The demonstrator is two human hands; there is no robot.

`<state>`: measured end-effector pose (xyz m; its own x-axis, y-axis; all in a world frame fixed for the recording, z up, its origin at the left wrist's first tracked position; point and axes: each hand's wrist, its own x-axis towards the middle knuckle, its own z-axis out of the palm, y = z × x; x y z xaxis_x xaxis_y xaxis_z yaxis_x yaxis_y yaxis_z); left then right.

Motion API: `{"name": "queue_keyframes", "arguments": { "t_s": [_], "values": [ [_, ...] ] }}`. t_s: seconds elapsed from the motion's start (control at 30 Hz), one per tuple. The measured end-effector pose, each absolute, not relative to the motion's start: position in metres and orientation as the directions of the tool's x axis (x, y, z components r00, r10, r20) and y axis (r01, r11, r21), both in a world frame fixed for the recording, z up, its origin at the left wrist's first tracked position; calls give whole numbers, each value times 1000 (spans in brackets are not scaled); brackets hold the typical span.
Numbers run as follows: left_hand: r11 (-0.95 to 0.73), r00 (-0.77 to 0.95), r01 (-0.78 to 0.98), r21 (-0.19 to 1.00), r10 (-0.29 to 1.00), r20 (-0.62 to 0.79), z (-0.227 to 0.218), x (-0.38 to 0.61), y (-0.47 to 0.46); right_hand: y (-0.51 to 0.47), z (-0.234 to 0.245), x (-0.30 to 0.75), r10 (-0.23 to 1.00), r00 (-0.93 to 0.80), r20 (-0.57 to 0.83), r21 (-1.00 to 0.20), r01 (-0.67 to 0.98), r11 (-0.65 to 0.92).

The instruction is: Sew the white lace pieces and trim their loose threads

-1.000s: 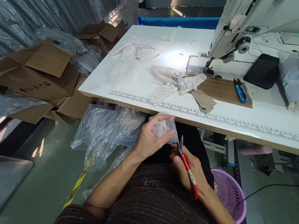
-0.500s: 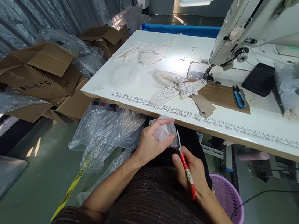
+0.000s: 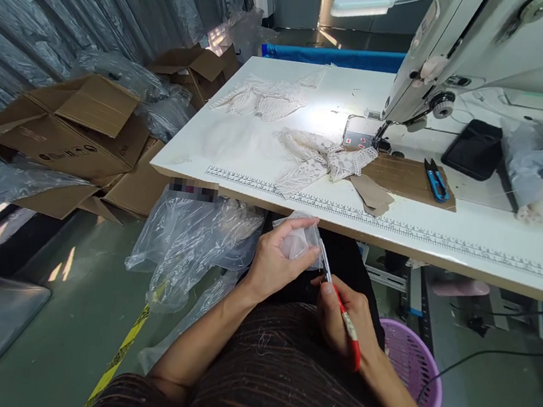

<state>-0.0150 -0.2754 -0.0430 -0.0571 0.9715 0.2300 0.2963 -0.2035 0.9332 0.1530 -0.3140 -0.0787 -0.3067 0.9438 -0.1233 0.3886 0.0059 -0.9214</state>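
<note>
My left hand (image 3: 278, 258) is closed round a folded piece of sheer white fabric (image 3: 297, 242), held over my lap just below the table edge. Its thumb and forefinger pinch the cloth, which bulges out between them. In my right hand (image 3: 344, 315) is a pair of red-handled scissors (image 3: 352, 333), with the thumb on the handle. The blades point up and left, lying along the right edge of the fabric. How far apart the blades are, I cannot tell.
On the white table (image 3: 193, 149) lie lace pieces (image 3: 307, 168), cardboard (image 3: 396, 177), blue thread snips (image 3: 436, 181) and a black phone-like object (image 3: 474, 149). A sewing machine (image 3: 421, 70) stands at right. Cardboard boxes (image 3: 74, 129), plastic bags (image 3: 189, 246) and a purple basket (image 3: 418, 365) surround the table.
My right hand and the scissors have shifted slightly right and down, the blades staying by the fabric's edge. My left hand keeps its hold with almost no movement. The view has shifted a little.
</note>
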Motion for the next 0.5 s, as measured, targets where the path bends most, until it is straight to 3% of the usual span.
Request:
{"name": "queue_keyframes", "arguments": {
  "t_s": [0.17,0.33,0.43,0.5],
  "values": [
    [-217,-30,319,923,971,239,-45,-16,-276,-307,-76,155,919,-366,-145,-898,439,33],
    [-199,-8,251,947,978,207,-54,-16,-277,-310,-77,149,960,-259,-104,-886,463,29],
    [-158,7,160,974,987,159,-59,-17,-280,-307,-64,162,991,-126,38,-823,559,102],
    [-134,7,114,984,991,134,-60,-19,-282,-294,-47,183,970,2,243,-651,742,161]
  ]
}}
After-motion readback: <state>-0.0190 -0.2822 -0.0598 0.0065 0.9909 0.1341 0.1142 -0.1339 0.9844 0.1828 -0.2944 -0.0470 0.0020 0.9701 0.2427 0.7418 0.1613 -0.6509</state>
